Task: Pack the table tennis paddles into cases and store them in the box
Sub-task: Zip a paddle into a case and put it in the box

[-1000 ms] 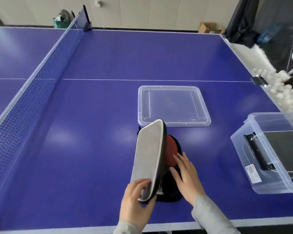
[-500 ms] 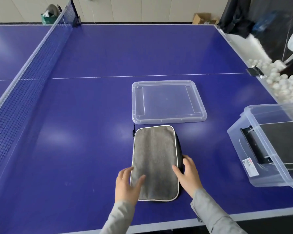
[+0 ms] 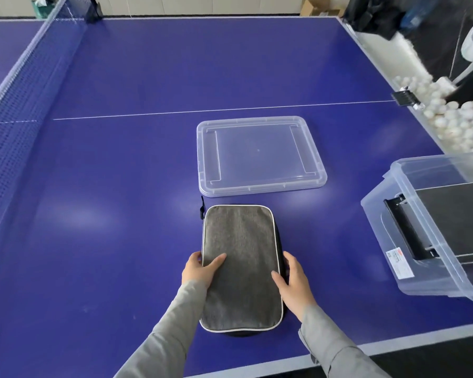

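A grey fabric paddle case [image 3: 241, 266] lies flat near the front edge of the blue table tennis surface [image 3: 120, 214], folded closed, with a dark edge showing along its right side and its zip pull [image 3: 202, 208] poking out at the far left corner. The left hand [image 3: 201, 270] rests on the case's left edge with relaxed fingers and the thumb laid across the cloth; the right hand [image 3: 294, 281] lies flat against the right edge, apparently steadying the case for zipping. No paddle can be seen. Just beyond the case sits the clear box lid [image 3: 260, 156]. The clear storage box [image 3: 432, 233], already holding a dark case, stands well to the right, with nothing between. White balls [image 3: 453, 118] crowd a trough past the surface's right edge
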`<state>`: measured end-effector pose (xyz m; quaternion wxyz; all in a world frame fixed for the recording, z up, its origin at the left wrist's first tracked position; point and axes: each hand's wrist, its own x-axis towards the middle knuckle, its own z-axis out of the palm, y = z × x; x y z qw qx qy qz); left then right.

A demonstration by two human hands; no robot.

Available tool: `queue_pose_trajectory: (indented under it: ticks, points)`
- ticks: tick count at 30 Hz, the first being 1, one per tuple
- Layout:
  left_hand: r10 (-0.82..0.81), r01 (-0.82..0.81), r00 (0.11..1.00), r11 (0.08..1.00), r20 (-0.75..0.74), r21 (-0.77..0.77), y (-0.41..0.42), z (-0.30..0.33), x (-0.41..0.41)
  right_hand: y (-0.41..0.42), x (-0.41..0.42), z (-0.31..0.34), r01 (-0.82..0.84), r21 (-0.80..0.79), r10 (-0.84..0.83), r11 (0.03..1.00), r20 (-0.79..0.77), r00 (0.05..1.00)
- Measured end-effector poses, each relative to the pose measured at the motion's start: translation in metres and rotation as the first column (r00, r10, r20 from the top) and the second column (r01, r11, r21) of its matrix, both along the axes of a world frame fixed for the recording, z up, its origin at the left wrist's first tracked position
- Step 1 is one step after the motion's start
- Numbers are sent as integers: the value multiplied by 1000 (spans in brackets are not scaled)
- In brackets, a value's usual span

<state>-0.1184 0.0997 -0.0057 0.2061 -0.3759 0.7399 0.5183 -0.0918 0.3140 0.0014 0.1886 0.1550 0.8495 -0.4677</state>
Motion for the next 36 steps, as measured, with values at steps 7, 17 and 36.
queue_pose_trajectory:
  ticks: [7, 17, 36]
  points:
    - [-8, 8, 1000, 995, -4, 98, 4, -3, -1, 8, -6, -5, -79, 50, 79, 996, 15, 997]
    - [92, -66, 990, 972, -105, 224, 15, -7, 9, 11, -9, -9, -106, 68, 104, 992, 32, 994]
    - [526, -464, 845, 811, -98, 355, 23, 9, 20, 24, 27, 14, 162, -102, -180, 981, -205, 962]
